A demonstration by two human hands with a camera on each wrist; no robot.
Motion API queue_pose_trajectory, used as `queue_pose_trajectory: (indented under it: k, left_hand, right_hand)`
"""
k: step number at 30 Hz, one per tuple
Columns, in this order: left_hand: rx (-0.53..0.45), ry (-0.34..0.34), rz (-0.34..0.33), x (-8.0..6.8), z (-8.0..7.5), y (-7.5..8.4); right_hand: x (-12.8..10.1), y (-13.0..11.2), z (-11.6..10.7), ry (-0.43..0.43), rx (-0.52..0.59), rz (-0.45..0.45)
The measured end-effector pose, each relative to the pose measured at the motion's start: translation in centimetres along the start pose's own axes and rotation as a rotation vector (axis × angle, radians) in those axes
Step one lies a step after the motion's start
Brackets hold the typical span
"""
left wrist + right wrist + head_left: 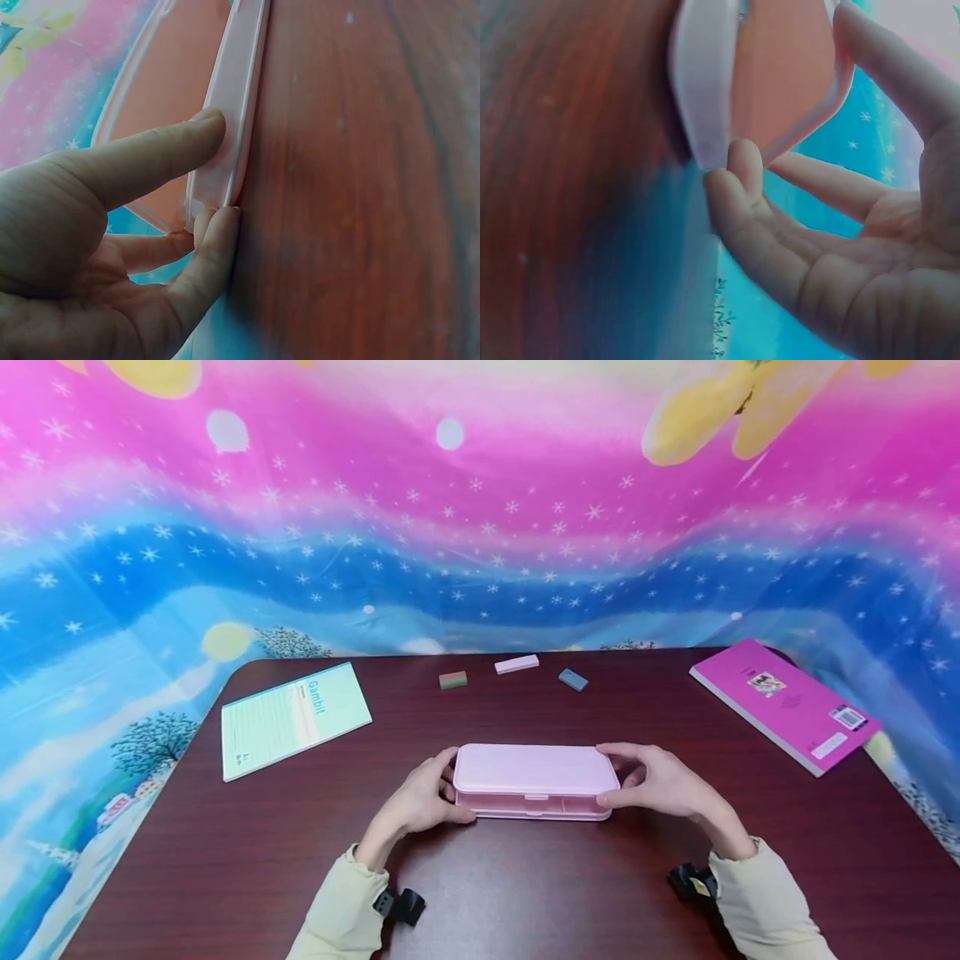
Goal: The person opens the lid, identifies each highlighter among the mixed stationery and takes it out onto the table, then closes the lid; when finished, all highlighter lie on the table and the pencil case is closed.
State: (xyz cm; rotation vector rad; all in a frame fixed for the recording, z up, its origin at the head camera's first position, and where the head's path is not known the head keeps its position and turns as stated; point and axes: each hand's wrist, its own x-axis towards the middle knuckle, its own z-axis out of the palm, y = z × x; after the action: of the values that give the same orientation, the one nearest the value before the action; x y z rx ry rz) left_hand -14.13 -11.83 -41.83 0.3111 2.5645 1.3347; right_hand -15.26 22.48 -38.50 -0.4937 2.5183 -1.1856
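A flat pink case (534, 777) lies lid down on the dark wooden table (225, 860), near its front middle. My left hand (448, 787) grips the case's left end, thumb at the near corner and fingers curled over the far corner. My right hand (622, 775) grips the right end the same way. In the left wrist view a left-hand finger (150, 161) presses the side of the case (232, 97), and another touches its corner where it meets the table. In the right wrist view a right-hand fingertip (742, 161) sits at the corner of the case (705, 75).
A green notepad (292, 718) lies at the back left and a magenta book (787, 703) at the back right. Three small erasers sit along the far edge: green-pink (453, 679), pale pink (517, 664), blue-grey (573, 679). A colourful cloth (480, 527) hangs behind.
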Motion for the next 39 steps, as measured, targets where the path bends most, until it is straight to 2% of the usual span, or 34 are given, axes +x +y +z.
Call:
queue_pose_trajectory:
  k: [6, 13, 22, 33, 36, 39]
  left_hand:
    - [0.019, 0.004, 0.017, 0.1, 0.0, 0.0]
    - [0.020, 0.006, 0.019, 0.0, -0.1, 0.0]
    - [0.027, 0.019, 0.015, 0.2, 0.1, 0.1]
    - [0.089, 0.020, -0.015, 0.3, 0.1, 0.5]
    - [0.087, 0.012, -0.026, 0.3, 0.1, 0.4]
    - [0.093, 0.008, -0.029, 0.3, 0.1, 0.3]
  right_hand:
    - [-0.2, -0.1, -0.2, -0.005, 0.125, -0.005]
    - [0.1, 0.4, -0.6, -0.025, 0.185, -0.026]
    - [1.2, 0.8, -1.4, 0.045, 0.129, -0.054]
    - [2.7, -0.1, -2.6, 0.125, -0.030, -0.024]
    - [3.2, -0.1, -2.9, 0.120, -0.031, -0.020]
    - [3.7, 0.1, -3.1, 0.116, 0.016, -0.001]
